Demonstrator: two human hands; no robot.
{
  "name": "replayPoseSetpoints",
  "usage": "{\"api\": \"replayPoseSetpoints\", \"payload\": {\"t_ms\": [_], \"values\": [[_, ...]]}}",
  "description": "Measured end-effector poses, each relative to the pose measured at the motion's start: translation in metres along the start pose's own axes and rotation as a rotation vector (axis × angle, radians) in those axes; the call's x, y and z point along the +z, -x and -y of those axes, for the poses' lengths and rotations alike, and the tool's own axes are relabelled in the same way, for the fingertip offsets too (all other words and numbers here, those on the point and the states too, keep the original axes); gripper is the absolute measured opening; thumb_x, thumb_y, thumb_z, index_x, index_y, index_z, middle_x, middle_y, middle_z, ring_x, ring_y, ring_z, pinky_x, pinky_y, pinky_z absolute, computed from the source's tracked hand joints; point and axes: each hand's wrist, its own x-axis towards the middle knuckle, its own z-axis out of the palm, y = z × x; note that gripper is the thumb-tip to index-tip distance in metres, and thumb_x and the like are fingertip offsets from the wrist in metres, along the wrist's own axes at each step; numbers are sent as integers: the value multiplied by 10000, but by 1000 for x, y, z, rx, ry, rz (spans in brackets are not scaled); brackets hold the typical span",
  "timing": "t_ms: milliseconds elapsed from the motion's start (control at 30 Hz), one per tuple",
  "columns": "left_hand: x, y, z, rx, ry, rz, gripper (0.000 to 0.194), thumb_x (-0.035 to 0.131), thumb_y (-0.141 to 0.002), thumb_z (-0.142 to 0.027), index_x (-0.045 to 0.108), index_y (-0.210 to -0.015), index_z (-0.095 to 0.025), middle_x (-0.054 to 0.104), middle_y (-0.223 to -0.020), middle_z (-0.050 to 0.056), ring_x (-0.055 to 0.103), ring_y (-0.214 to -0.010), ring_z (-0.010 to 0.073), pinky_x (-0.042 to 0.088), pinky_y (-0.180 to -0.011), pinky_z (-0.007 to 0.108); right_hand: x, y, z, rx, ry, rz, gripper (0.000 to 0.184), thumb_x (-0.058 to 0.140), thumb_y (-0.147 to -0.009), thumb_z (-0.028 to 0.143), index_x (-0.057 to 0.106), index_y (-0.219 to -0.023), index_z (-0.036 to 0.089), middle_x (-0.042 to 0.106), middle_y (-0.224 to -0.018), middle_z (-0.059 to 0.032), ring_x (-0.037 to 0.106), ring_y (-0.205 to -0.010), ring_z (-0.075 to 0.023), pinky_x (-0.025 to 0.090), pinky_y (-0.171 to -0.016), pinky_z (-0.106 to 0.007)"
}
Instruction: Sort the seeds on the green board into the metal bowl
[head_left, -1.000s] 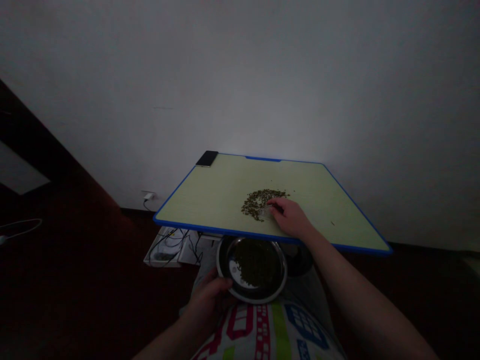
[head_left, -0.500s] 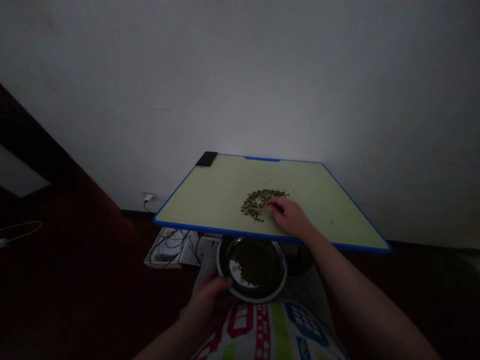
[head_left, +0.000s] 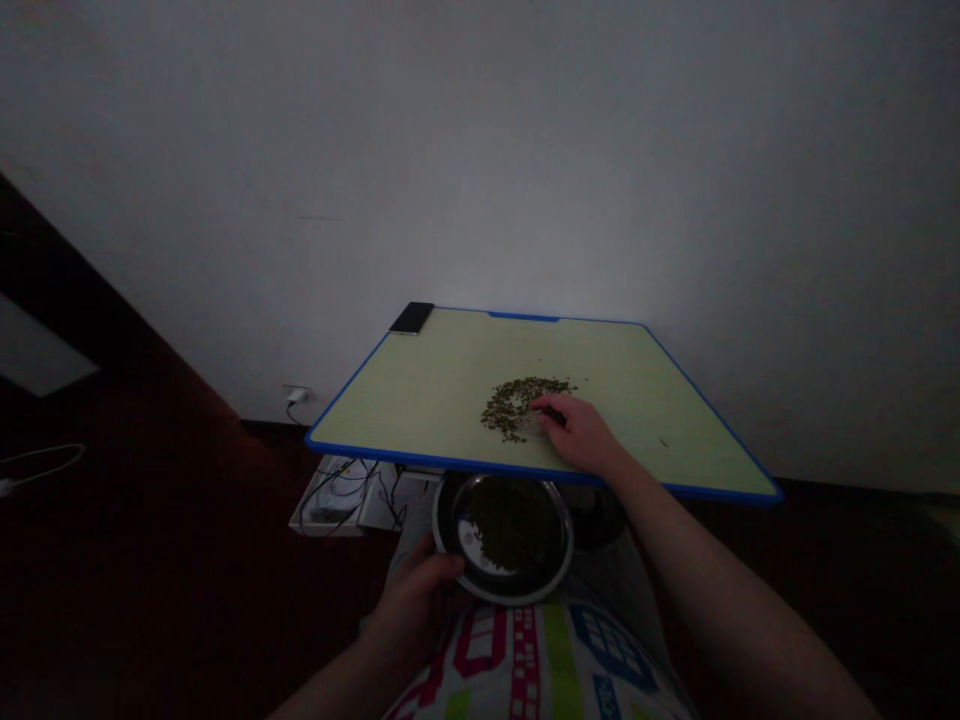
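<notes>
My left hand [head_left: 416, 595] grips the near left rim of a round metal bowl [head_left: 507, 598], thumb over the edge. The bowl is tilted toward me below the table's front edge and holds a heap of small dark green grains [head_left: 514, 525]. On the pale table [head_left: 420, 400] lies a loose patch of small brown-green grains [head_left: 517, 395], too small to name exactly. At the patch's right side rests my right hand [head_left: 574, 432], fingers bent, index finger and thumb apart at the tips. Whether a grain lies between them cannot be made out.
The table has a blue rim [head_left: 420, 459] and stands close to a wall [head_left: 525, 150]. A black phone-like slab [head_left: 412, 318] lies at its far left corner. Below are a white box with cables [head_left: 334, 500] and a plugged-in charger [head_left: 297, 396]. A small dark sliver [head_left: 663, 442] lies at right.
Almost nothing differs. The view has shifted very slightly; both hands and the bowl keep their places.
</notes>
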Motion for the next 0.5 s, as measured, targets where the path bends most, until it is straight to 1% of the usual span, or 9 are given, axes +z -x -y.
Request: {"api": "replayPoseSetpoints", "payload": {"t_ms": [67, 233, 400, 500], "values": [[-1, 0, 1, 1, -8, -1, 473, 677, -628, -87, 598, -1088, -164, 779, -927, 83, 736, -873, 278, 594, -783, 385, 0, 0, 0, -2, -4, -1, 246, 540, -833, 160, 691, -1027, 176, 712, -984, -82, 629, -883, -200, 467, -827, -345], [2, 0, 1, 7, -4, -5, 434, 682, -616, -88, 602, -1037, -157, 780, -895, 81, 741, -832, 266, 595, -780, 379, 0, 0, 0, 18, 0, -1, 251, 536, -835, 170, 692, -1032, 162, 710, -917, -82, 626, -817, -195, 471, -775, -336], [7, 2, -2, 3, -24, -37, 442, 684, -605, -84, 594, -1029, -167, 781, -882, 72, 742, -838, 270, 602, -761, 377, 0, -1, 1, 5, 6, -5, 254, 529, -852, 196, 689, -1048, 168, 707, -939, -83, 621, -840, -190, 468, -785, -331], [7, 2, -3, -6, -37, -48, 421, 679, -605, -89, 607, -1014, -160, 782, -872, 75, 744, -827, 266, 603, -752, 368, 0, 0, 0, -3, -8, 8, 263, 532, -835, 173, 689, -1045, 179, 708, -953, -77, 621, -848, -188, 469, -793, -333]]}}
